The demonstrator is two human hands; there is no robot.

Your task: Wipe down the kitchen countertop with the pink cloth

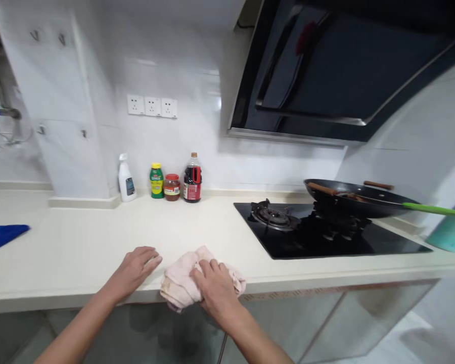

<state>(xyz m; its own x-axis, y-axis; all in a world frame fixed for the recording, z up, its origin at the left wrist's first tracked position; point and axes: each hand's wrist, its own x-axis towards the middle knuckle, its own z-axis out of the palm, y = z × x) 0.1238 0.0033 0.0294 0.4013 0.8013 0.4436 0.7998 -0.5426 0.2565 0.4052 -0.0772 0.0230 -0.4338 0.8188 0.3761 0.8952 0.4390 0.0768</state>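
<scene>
A crumpled pale pink cloth (184,278) lies over the front edge of the cream countertop (144,232), part of it hanging down past the rim. My right hand (218,285) grips the cloth from above with bent fingers. To the left of the cloth, my left hand (136,268) hovers over or rests on the counter near its edge; I cannot tell if it touches. Its fingers are extended with a gap at the thumb, and it holds nothing.
Along the wall stand a white spray bottle (127,179), a green yellow-capped bottle (156,181), a red-lidded jar (172,187) and a dark sauce bottle (192,181). Rightward, a wok (356,199) sits on the black gas hob (288,247) under a range hood (318,76). Blue cloth (3,236) lies left.
</scene>
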